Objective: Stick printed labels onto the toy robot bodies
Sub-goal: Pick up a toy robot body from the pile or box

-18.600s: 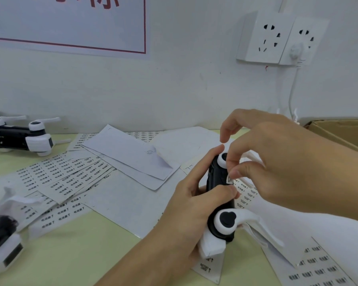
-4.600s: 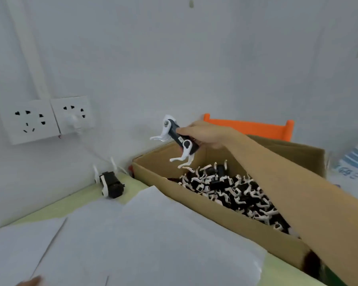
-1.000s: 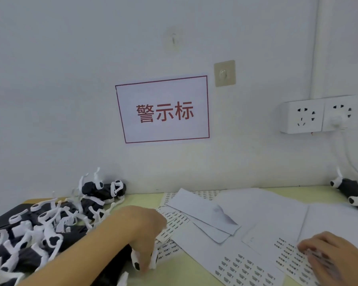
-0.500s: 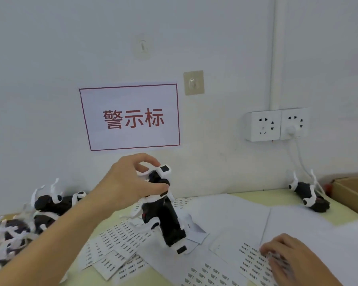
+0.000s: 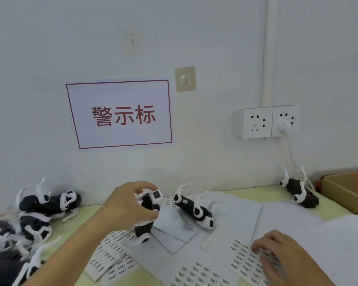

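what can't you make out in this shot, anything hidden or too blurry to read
Head view only:
- Print on the label sheet: too small and blurred to read.
- Right hand fingertips on that sheet: whether they pinch a label is unclear.
- Toy robot in the left hand: the fingers cover its middle.
- Cardboard box: cut off by the right edge.

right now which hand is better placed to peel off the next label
The right hand: its fingers already rest on the label sheet. The left hand is busy gripping a toy robot body above the papers.
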The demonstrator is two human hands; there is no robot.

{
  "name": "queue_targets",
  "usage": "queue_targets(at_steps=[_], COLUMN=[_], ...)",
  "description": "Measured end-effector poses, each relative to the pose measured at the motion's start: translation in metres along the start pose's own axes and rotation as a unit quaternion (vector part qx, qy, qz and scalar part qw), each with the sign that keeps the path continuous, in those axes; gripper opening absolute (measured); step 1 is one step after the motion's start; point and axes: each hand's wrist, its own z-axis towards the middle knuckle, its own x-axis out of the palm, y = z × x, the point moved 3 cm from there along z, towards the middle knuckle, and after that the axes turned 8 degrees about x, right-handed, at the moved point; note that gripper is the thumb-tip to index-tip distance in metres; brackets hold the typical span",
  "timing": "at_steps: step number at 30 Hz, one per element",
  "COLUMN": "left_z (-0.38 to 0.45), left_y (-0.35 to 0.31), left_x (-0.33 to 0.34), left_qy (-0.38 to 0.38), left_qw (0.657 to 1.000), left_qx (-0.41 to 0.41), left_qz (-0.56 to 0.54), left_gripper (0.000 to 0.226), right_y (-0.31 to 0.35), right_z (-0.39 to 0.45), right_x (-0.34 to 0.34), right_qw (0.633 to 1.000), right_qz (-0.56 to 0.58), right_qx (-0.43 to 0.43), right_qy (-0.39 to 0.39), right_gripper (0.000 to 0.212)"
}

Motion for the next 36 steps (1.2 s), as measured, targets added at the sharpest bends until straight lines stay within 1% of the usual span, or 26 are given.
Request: queue_targets(at_steps=[3, 6, 8, 11, 16, 19, 21, 23, 25, 27, 30, 31, 33, 34, 35, 36], left_z=[-0.002, -0.003, -0.004, -0.004, -0.006, -0.008, -0.008, -0.009, -0.012, -0.015, -0.017, -0.017, -0.018, -0.017, -0.015, -0.013], left_y=[-0.002, 0.000, 0.002, 0.008, 0.030, 0.046, 0.056, 0.066, 0.074, 0.082, 0.085, 0.081, 0.071, 0.065, 0.058, 0.051], left_x=[-0.012, -0.024, -0.034, -0.050, -0.071, -0.075, -0.078, -0.081, -0.082, -0.079, -0.077, -0.078, -0.079, -0.078, -0.077, -0.073], left_qy=[0.039, 0.105, 0.144, 0.168, 0.192, 0.206, 0.209, 0.191, 0.162, 0.146, 0.131, 0.139, 0.172, 0.189, 0.200, 0.206], left_qw=[0.997, 0.980, 0.966, 0.947, 0.916, 0.902, 0.900, 0.910, 0.927, 0.936, 0.941, 0.937, 0.914, 0.903, 0.896, 0.895], left_qx=[0.014, -0.025, -0.052, -0.086, -0.143, -0.164, -0.180, -0.198, -0.223, -0.234, -0.249, -0.251, -0.235, -0.218, -0.202, -0.181], left_qz=[0.071, 0.166, 0.210, 0.260, 0.322, 0.341, 0.338, 0.309, 0.253, 0.217, 0.189, 0.202, 0.283, 0.319, 0.341, 0.352], left_gripper=[0.042, 0.045, 0.046, 0.044, 0.050, 0.050, 0.048, 0.042, 0.035, 0.039, 0.046, 0.047, 0.056, 0.063, 0.071, 0.079], right_y=[0.000, -0.002, -0.002, -0.002, -0.003, -0.002, -0.001, 0.000, 0.001, 0.002, 0.001, -0.001, -0.001, 0.003, 0.007, 0.009], right_z=[0.000, 0.000, 0.000, 0.002, 0.002, 0.002, 0.001, -0.001, -0.001, 0.001, 0.000, 0.000, 0.001, 0.000, 0.000, 0.003], right_x=[0.000, 0.000, 0.001, 0.002, 0.002, 0.002, 0.001, 0.000, 0.000, -0.001, 0.000, 0.001, -0.002, -0.003, -0.003, -0.004], right_qw=[1.000, 1.000, 1.000, 1.000, 1.000, 1.000, 1.000, 0.999, 1.000, 1.000, 1.000, 1.000, 0.999, 1.000, 0.998, 0.997], right_qz=[0.000, -0.004, -0.008, -0.008, -0.005, -0.005, 0.003, 0.005, -0.003, -0.018, -0.004, 0.004, 0.007, -0.017, -0.052, -0.060], right_qx=[-0.003, -0.006, -0.006, -0.008, -0.013, -0.017, -0.017, -0.021, -0.022, -0.008, 0.001, 0.004, 0.006, 0.010, 0.011, 0.024], right_qy=[0.001, -0.007, -0.006, -0.001, -0.008, -0.004, -0.011, -0.024, -0.015, -0.002, -0.020, -0.029, -0.041, -0.018, 0.020, 0.036], right_gripper=[0.016, 0.017, 0.017, 0.016, 0.016, 0.019, 0.018, 0.016, 0.016, 0.018, 0.019, 0.018, 0.019, 0.022, 0.027, 0.036])
